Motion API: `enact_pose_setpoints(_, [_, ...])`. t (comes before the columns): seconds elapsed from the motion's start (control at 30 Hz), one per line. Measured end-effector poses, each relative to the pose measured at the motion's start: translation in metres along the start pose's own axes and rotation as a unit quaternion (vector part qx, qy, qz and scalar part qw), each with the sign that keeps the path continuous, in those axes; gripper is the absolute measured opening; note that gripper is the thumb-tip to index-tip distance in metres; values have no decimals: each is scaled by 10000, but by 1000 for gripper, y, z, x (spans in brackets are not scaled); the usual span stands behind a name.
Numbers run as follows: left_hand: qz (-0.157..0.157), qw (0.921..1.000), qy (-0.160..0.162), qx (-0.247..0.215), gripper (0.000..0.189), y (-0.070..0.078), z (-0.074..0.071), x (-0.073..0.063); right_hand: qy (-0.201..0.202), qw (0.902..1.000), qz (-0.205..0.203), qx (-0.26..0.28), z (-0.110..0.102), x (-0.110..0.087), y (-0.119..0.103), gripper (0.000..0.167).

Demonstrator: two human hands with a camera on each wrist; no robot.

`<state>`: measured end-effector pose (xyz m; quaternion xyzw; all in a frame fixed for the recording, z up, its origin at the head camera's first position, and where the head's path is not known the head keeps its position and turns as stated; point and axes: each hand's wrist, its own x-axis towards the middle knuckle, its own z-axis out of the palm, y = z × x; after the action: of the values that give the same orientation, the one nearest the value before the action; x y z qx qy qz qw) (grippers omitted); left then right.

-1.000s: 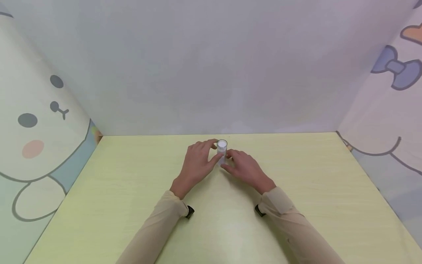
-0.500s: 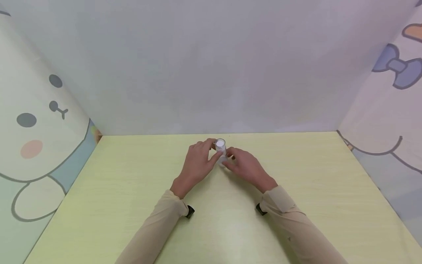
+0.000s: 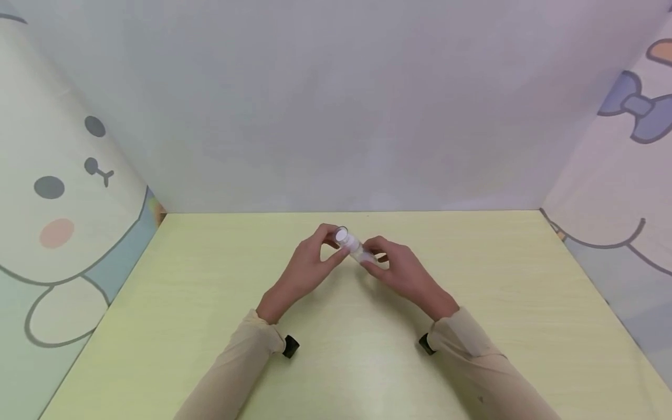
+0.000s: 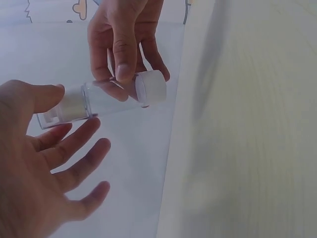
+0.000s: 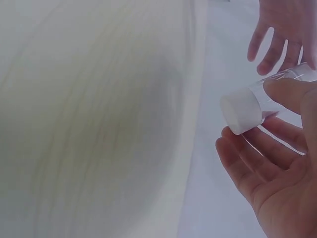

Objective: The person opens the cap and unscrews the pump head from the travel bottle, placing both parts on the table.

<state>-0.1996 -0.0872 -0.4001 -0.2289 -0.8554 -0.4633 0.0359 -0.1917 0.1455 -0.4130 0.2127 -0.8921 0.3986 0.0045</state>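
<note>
A small clear bottle [image 3: 354, 245] is held tilted between both hands above the table, its top end up and to the left in the head view. My left hand [image 3: 307, 265] pinches the clear cap [image 4: 74, 106], which covers a white part inside, between thumb and index finger; its other fingers spread loosely. At the opposite end, my right hand [image 3: 406, 269] grips the clear body close to the white base [image 5: 241, 110], thumb on one side and fingers on the other. The body looks see-through in the left wrist view.
Beneath the hands lies a pale yellow wood-grain table [image 3: 210, 303]. Behind it rises a plain pale wall [image 3: 336, 116]. Side panels with cartoon figures [image 3: 58, 192] stand left and right. Black devices [image 3: 291, 346] sit at the beige cuffs.
The bottle has gone from upright to tilted, its top moving left and its base right. Both wrists have shifted outward, and the right hand has closed more firmly on the lower end.
</note>
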Motion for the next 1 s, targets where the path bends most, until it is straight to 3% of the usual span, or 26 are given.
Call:
enact_pose_setpoints(0.33, [91, 9991, -294, 279, 52, 15, -9, -22, 297, 9976, -339, -522, -8, -26, -17, 36])
enact_pose_setpoints(0.63, [609, 9936, -156, 941, 39, 28, -8, -40, 651, 9888, -766, -1100, -12, -49, -29, 37])
enact_pose_setpoints(0.83, [1140, 9824, -46, 1478, 38, 34, -5, -46, 799, 9843, -911, -1281, -13, -61, -34, 38])
enact_pose_setpoints(1.0, [1475, 9651, -63, 2164, 37, 39, -4, -49, 883, 9805, -1088, -1377, -13, -66, -36, 41])
